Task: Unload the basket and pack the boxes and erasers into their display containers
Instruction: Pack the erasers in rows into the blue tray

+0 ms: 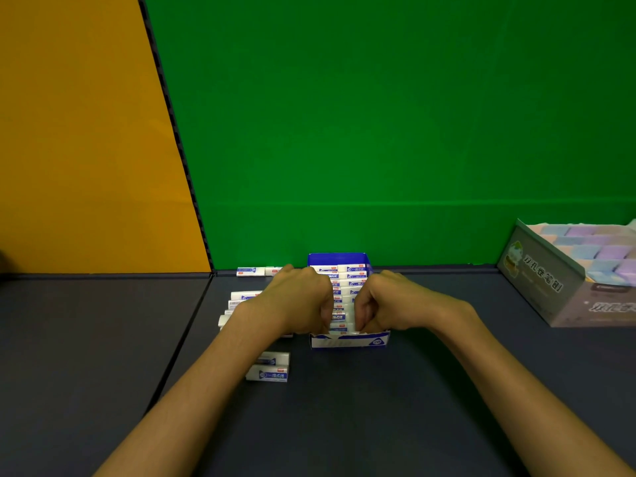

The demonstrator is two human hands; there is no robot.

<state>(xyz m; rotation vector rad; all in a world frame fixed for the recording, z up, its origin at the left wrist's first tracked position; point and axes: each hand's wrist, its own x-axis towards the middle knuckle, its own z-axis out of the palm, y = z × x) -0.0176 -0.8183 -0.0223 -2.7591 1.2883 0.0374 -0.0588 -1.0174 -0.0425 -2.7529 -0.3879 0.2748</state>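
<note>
**Two hands work in the blue eraser box**

A blue and white eraser box sits in the middle of the dark surface, close to the green wall. Its front has a round mark that reads "2B". Inside, white erasers with blue sleeves stand in rows from front to back. The writing on the sleeves is too small to read.

The left hand and the right hand are both at the near end of the box, close together. Their fingers are curled down into the rows. It looks like they pinch erasers there, but the fingertips are hidden, so I cannot tell for sure.

More erasers lie loose on the surface. A pile is just left of the box, partly under the left arm. Two erasers lie nearer, and one lies by the wall.

At the far right stands a grey display box with Chinese writing and a cartoon picture. It holds blue, purple and pink blocks
</note>
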